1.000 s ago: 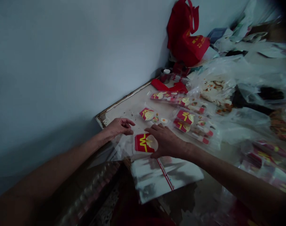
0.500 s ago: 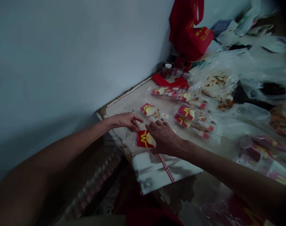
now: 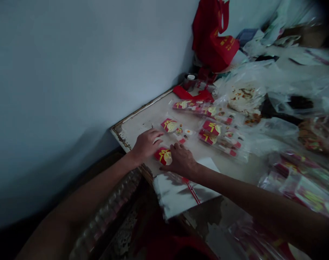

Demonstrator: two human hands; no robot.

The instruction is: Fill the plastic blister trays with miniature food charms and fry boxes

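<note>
A clear plastic packet with a red fries-box picture and a yellow zigzag lies near the table corner, between my hands. My left hand reaches over its upper left edge, fingers stretched out and slightly apart. On its right part rests my right hand, thumb spread from the fingers along the near and far sides. Beneath my right wrist sits a white card with red stripes. Just beyond the hands is a similar packet; more packets overlap to its right.
A pale wall runs along the left of the worn table. Farther back stand a red bag and a dark cup. Crumpled plastic bags cover the right side. A row of clear plastic packs is below the table edge.
My left hand has turned and come over the packet's upper left edge, its fingers now straighter. My right hand stays on the packet. The view has shifted slightly.
</note>
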